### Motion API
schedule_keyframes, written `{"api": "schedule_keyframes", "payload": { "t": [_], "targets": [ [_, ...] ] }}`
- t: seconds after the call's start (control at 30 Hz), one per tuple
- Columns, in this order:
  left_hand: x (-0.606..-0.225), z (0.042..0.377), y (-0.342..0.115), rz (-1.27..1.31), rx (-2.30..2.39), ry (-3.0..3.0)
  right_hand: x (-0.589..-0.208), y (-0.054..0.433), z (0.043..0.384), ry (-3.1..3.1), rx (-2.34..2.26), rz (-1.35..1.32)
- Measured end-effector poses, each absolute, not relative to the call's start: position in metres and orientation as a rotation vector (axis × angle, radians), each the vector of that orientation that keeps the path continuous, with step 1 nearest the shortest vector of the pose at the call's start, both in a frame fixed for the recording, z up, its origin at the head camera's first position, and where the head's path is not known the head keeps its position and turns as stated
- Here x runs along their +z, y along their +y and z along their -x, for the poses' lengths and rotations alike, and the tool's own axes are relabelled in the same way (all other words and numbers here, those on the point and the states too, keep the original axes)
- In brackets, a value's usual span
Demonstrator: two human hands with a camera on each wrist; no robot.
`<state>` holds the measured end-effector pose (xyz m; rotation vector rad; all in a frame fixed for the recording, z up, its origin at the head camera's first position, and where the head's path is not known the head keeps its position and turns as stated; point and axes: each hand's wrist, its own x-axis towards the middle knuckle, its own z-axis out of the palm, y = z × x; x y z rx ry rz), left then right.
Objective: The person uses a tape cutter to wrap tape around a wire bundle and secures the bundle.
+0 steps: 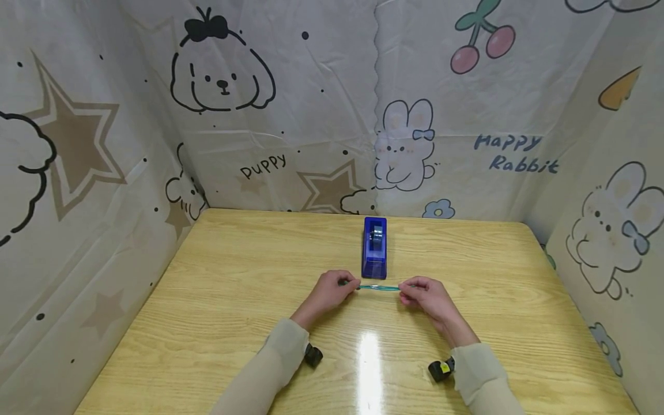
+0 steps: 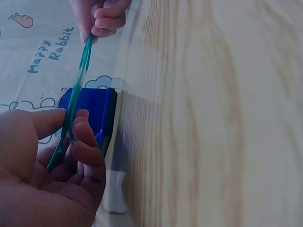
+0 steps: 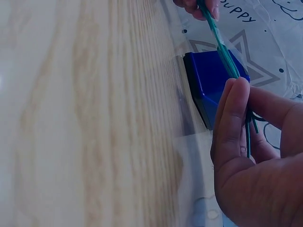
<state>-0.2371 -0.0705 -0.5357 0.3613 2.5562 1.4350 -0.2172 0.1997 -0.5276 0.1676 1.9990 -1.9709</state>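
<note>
A thin bundle of green wires [image 1: 390, 288] stretches level between the two hands, with a band of clear tape [image 2: 80, 78] around its middle. At its left end my left hand [image 1: 332, 291] pinches the strands between thumb and fingers. My right hand [image 1: 427, 297] pinches the other end the same way, and loose wire ends [image 3: 248, 139] hang past its fingers in the right wrist view. Just beyond the bundle stands a blue tape dispenser [image 1: 374, 248], touched by neither hand.
The wood-grain table [image 1: 259, 253] spreads around the hands and reaches back to a printed curtain [image 1: 321, 132], which also hangs at both sides. Black wrist cameras [image 1: 313, 355] sit at the cuffs. A bright light reflection lies on the near tabletop.
</note>
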Motion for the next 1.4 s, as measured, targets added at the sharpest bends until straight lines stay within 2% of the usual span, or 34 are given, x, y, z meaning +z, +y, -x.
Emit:
{"api": "schedule_keyframes", "payload": {
  "t": [0.6, 0.8, 1.4],
  "targets": [
    [-0.5351, 0.2348, -0.0720, -0.414, 1.554, 2.460, -0.5252, 0.1980, 0.2188, 2.081, -1.842, -0.176],
    [-0.5353, 0.2349, -0.0718, -0.415, 1.558, 2.479, -0.5242, 0.2008, 0.2194, 2.117, -1.751, -0.103],
    [-0.5337, 0.2398, -0.0709, -0.361, 1.521, 2.428, -0.5270, 0.2028, 0.2246, 2.110, -1.903, -0.134]
  ]
}}
